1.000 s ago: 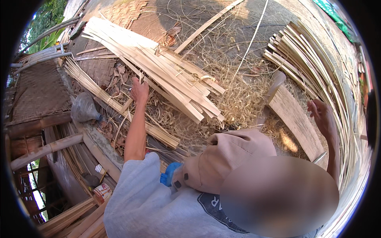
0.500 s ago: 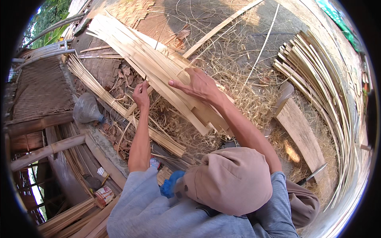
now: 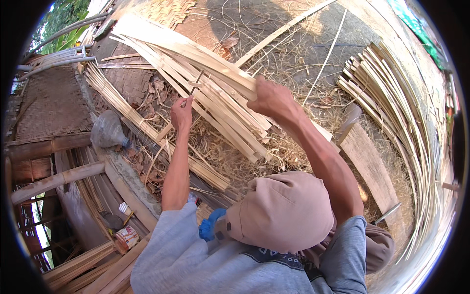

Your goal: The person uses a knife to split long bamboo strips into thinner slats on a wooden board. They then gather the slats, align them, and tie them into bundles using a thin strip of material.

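Note:
My right hand (image 3: 274,99) is closed around the near end of a flat sheaf of pale bamboo strips (image 3: 215,63), which slants away to the far left. Below that sheaf lies a loose, fanned pile of more bamboo strips (image 3: 230,117). My left hand (image 3: 181,115) is closed at the pile's left edge. A thin brown strip (image 3: 198,82) sticks up from its fingers across the pile; its lower end is hidden in the grip.
Curly shavings (image 3: 293,159) cover the ground. On the right are a long bundle of strips (image 3: 391,112), a wooden board (image 3: 369,164) and a knife (image 3: 387,214). A clear plastic jug (image 3: 106,132) and a narrow strip bundle (image 3: 142,127) lie left.
My right hand has gone from resting open on the strips to gripping a sheaf, pulling it right and away from the pile. More of the brown strip shows above my left hand.

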`<state>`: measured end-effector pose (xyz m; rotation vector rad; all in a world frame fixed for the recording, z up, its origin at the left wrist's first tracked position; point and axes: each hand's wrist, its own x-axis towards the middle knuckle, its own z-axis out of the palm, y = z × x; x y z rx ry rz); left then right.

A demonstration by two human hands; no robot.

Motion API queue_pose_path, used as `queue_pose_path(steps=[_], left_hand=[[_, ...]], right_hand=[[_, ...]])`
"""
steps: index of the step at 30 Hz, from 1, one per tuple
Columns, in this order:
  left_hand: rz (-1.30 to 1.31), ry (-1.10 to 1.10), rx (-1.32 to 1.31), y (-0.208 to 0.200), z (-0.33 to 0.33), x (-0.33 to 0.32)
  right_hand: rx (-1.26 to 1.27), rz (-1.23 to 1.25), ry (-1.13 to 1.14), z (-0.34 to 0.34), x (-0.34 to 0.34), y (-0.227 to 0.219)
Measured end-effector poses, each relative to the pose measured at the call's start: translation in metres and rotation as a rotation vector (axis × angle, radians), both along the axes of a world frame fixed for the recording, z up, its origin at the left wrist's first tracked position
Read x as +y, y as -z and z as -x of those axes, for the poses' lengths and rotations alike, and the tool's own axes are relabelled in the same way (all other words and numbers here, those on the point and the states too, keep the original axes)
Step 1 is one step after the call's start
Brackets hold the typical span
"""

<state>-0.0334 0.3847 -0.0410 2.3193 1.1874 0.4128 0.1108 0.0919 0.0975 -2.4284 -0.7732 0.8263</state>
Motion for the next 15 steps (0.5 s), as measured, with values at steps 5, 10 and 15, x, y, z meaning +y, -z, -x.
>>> queue_pose_path(steps=[5, 10, 15], left_hand=[[0.015, -0.046, 0.187, 0.005, 0.04, 0.015], [-0.177, 0.12, -0.021, 0.006, 0.018, 0.01], [1.05, 0.048, -0.596, -0.047, -0.03, -0.015]], right_hand=[[-0.299, 0.119, -0.052, -0.031, -0.078, -0.09], [-0.593, 0.151, 0.01, 0.0, -0.216, -0.171], [-0.528, 0.353, 0.192, 0.022, -0.301, -0.183]])
